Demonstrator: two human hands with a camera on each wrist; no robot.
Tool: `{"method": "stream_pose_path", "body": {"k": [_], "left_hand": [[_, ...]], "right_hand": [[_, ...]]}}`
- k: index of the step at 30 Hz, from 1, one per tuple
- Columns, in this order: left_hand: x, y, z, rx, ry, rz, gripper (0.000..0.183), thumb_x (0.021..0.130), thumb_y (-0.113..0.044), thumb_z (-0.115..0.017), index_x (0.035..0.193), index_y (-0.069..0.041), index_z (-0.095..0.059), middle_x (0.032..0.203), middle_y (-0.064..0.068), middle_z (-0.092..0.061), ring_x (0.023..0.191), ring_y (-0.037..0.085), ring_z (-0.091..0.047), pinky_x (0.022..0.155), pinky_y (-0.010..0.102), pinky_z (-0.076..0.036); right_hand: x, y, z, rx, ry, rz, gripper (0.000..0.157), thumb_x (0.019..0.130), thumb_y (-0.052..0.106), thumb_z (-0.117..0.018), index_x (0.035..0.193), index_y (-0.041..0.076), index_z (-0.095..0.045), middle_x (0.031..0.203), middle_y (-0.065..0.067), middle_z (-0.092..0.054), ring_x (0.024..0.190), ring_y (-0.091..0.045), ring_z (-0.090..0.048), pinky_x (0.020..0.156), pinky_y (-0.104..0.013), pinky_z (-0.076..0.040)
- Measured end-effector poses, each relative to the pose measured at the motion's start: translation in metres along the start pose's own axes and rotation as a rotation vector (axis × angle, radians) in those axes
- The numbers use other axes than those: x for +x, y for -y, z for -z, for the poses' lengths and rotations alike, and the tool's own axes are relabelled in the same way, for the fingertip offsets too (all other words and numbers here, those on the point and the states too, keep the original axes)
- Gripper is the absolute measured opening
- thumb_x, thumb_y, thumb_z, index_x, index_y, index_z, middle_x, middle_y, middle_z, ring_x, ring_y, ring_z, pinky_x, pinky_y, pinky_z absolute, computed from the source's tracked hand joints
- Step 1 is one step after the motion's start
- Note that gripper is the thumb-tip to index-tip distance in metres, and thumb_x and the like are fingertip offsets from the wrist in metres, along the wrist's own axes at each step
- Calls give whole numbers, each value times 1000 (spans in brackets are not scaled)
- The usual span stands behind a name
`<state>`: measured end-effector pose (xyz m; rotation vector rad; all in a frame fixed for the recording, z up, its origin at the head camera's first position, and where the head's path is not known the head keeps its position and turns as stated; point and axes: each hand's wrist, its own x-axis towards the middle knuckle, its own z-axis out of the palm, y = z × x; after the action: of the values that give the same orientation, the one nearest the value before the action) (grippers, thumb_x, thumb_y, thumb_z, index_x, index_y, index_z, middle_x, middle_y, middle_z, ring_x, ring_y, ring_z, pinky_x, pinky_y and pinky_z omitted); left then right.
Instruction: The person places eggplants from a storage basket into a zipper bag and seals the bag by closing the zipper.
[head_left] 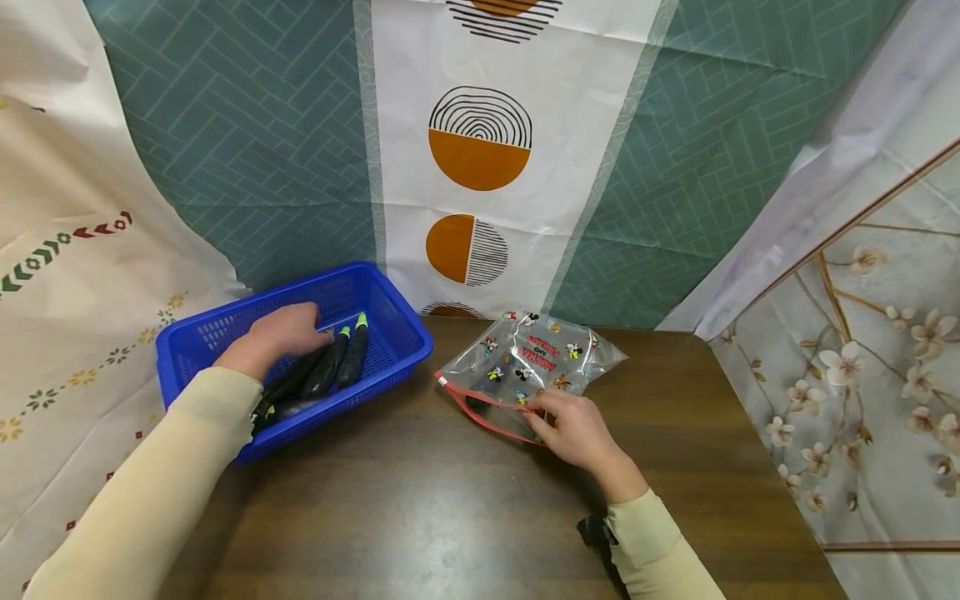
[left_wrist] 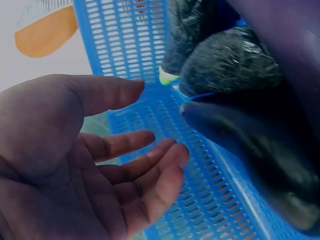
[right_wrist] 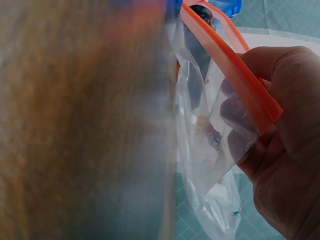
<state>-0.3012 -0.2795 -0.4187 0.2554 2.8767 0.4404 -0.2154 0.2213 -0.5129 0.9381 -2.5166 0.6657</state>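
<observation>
My left hand reaches into the blue basket. In the left wrist view its thumb and loosely bent fingers are apart, with nothing between them. Beside them lie a smooth dark eggplant and several dark, long vegetables with light green ends, some of them in clear wrap. My right hand pinches the red zip edge of a clear zip bag printed with cartoon figures. The bag's mouth gapes toward me, and a dark item shows through the plastic near its opening.
The basket and the bag rest on a brown wooden table. A patterned green and white cloth hangs behind, with a cream cloth at the left and a flowered panel at the right. A black strap sits by the right cuff.
</observation>
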Motion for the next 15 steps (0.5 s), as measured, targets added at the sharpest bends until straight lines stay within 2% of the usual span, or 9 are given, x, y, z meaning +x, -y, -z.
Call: {"method": "stream_pose_path", "body": {"k": [5, 8, 9, 12, 15], "left_hand": [[12, 23, -11, 29, 106, -8, 37, 104, -31, -69, 113, 5, -66, 102, 19, -66, 90, 35, -61, 82, 56, -50], [24, 41, -22, 39, 163, -31, 27, 102, -27, -71, 95, -1, -66, 94, 15, -64, 82, 32, -59, 77, 50, -49], [26, 43, -24, 24, 180, -24, 25, 100, -25, -72, 89, -4, -65, 90, 12, -63, 80, 30, -59, 75, 47, -49], [39, 62, -36, -10, 211, -31, 24, 94, -23, -73, 76, -12, -60, 81, 6, -58, 70, 26, -54, 64, 41, -45], [46, 76, -44, -58, 223, -36, 21, 90, -19, -73, 76, -13, -59, 79, 7, -57, 68, 27, -55, 57, 39, -48]], "right_hand": [[1, 0, 1, 4, 13, -5, 6, 95, 13, -86, 98, 17, -83, 83, 11, -64, 68, -4, -53, 59, -28, -45], [2, 0, 1, 6, 18, -8, 5, 96, 14, -86, 99, 16, -83, 83, 11, -64, 68, -4, -54, 59, -29, -45], [2, 0, 1, 5, 19, -9, 5, 96, 15, -86, 99, 16, -83, 83, 11, -64, 68, -4, -54, 59, -29, -45], [1, 1, 1, 1, 20, -12, 5, 96, 14, -85, 99, 17, -83, 83, 11, -65, 68, -5, -55, 59, -29, -46], [0, 0, 1, -3, 21, -18, 5, 96, 13, -85, 98, 17, -83, 84, 11, -66, 69, -5, -55, 59, -29, -46]]}}
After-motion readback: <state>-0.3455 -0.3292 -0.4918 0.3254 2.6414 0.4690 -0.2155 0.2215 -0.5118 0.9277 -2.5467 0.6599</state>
